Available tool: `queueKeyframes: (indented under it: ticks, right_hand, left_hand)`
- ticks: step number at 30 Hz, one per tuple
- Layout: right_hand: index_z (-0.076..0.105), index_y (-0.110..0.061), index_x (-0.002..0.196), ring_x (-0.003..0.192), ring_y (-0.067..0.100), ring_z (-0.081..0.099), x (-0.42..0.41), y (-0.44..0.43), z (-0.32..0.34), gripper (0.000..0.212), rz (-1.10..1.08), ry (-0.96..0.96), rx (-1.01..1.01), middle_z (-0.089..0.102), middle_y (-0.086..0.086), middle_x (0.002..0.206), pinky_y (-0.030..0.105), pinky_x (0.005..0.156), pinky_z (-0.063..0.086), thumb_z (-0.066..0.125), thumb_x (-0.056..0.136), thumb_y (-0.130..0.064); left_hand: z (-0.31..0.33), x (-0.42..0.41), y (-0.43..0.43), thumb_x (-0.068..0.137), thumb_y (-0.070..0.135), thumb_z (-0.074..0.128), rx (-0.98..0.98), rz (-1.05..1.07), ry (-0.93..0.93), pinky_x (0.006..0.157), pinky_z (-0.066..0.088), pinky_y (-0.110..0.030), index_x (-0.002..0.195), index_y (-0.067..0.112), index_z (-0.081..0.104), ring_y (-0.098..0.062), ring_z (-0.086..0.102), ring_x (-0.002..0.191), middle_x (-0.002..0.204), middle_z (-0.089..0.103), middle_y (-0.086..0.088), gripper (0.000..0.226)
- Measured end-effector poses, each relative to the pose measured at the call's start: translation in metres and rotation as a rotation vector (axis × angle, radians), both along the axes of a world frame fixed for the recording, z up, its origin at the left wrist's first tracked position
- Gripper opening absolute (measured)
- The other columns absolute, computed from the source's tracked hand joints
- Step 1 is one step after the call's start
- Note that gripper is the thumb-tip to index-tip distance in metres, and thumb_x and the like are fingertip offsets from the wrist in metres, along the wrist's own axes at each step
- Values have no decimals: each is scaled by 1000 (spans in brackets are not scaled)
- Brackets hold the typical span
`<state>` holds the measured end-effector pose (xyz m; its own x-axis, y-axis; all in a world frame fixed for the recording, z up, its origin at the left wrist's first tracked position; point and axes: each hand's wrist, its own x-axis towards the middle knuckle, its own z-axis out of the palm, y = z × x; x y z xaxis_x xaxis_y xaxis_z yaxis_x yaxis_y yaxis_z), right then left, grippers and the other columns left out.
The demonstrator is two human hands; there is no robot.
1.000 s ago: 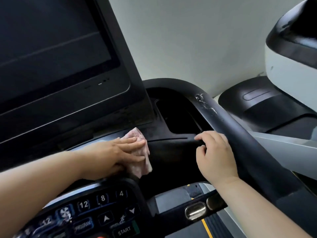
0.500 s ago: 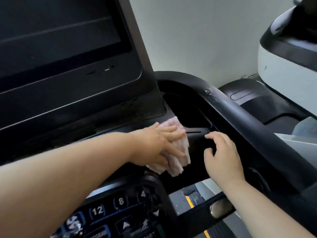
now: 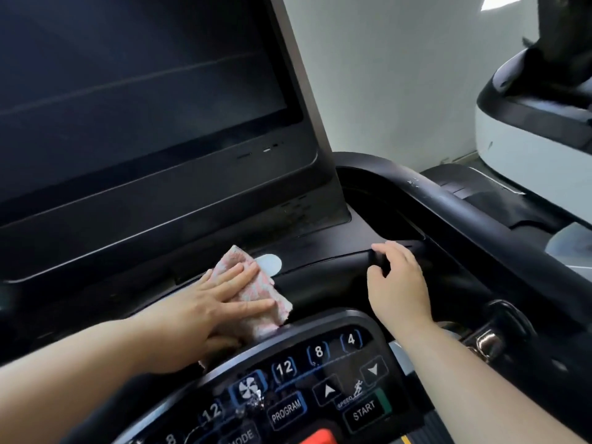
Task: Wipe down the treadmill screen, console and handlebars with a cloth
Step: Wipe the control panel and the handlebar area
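My left hand (image 3: 221,302) lies flat on a pink and white cloth (image 3: 256,290), pressing it onto the black console ledge (image 3: 323,248) just below the dark screen (image 3: 134,91). My right hand (image 3: 397,283) rests on the console's raised front edge to the right, fingers curled over it and nothing held. The button panel (image 3: 307,386) with number, PROGRAM and START keys sits below both hands. The right handlebar (image 3: 464,213) curves from behind the screen down to the right, with white scuffs near its top.
A recessed tray (image 3: 381,213) opens between screen and handlebar. A metal grip sensor (image 3: 487,344) shows at lower right. Another black and white machine (image 3: 528,129) stands at the right, against a pale wall (image 3: 400,75).
My left hand has drawn the cloth leftward along the ledge, away from my right hand, uncovering a small white oval label. The view has shifted down and left, showing more of the buttons.
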<state>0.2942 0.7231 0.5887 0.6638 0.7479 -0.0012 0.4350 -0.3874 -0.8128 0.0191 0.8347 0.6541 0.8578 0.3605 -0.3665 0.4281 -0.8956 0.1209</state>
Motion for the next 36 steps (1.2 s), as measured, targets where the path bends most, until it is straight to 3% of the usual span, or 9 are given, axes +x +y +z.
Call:
queueKeyframes:
  ticks: [4,8,12,17,20,23,26,31,36]
  right_hand:
    - [55,-32,125,135,6,33,1,-4,1,40,-1,106,39,38,-12,147,26,107,29,44,93,-12]
    - [52,-36,131,136,0,29,4,-12,1,46,59,134,23,32,-20,150,19,100,24,44,93,-10]
    - [51,-34,133,137,3,29,8,-18,6,45,60,216,10,33,-21,150,23,107,26,43,95,-11]
    - [56,-32,127,130,9,42,2,-16,15,41,21,166,-47,38,-16,148,27,106,34,44,93,-13]
    - [58,-29,124,126,15,48,-14,-3,24,39,-2,111,-65,47,-7,142,37,103,42,45,90,-15]
    - [55,-29,127,127,20,43,-26,12,28,39,27,38,-135,42,1,143,31,93,40,45,90,-18]
    - [50,-29,132,126,26,41,-27,19,31,41,62,-24,-258,35,4,144,35,90,42,44,92,-25]
    - [53,-33,130,131,21,36,-22,14,28,41,47,-81,-244,34,1,147,32,88,42,44,92,-22]
    - [65,-30,109,119,11,41,3,9,11,33,-20,-69,-50,47,-12,117,21,79,34,47,90,-11]
  left_hand:
    - [-6,45,13,78,77,23,85,-28,-49,109,-23,-24,135,64,-6,-7,-33,138,159,-18,3,65]
    - [-22,126,18,91,65,36,163,-93,-122,119,-7,-37,149,44,9,-15,-10,147,162,0,-3,67]
    - [-30,173,14,92,58,44,149,-136,-199,119,7,-39,149,37,22,-17,6,146,157,18,-4,65]
    - [-21,108,16,86,68,41,85,22,-255,114,-5,-23,149,43,18,-12,-6,147,161,3,-2,71]
    - [-13,53,9,68,83,23,59,133,-258,105,-14,-13,147,50,17,0,-15,139,161,-3,2,86]
    - [-15,0,2,63,92,8,70,221,-253,108,-12,-15,142,60,8,3,-23,138,160,-11,10,86]
    - [-16,-31,-1,58,95,0,52,285,-214,110,-12,-15,138,65,3,7,-30,136,154,-20,19,85]
    - [-14,10,10,62,91,5,48,294,-206,111,-8,-17,145,54,6,-3,-12,144,160,-9,11,91]
    - [-13,62,29,72,84,5,122,179,-193,108,-8,-15,150,43,8,-5,-5,146,161,-1,11,88]
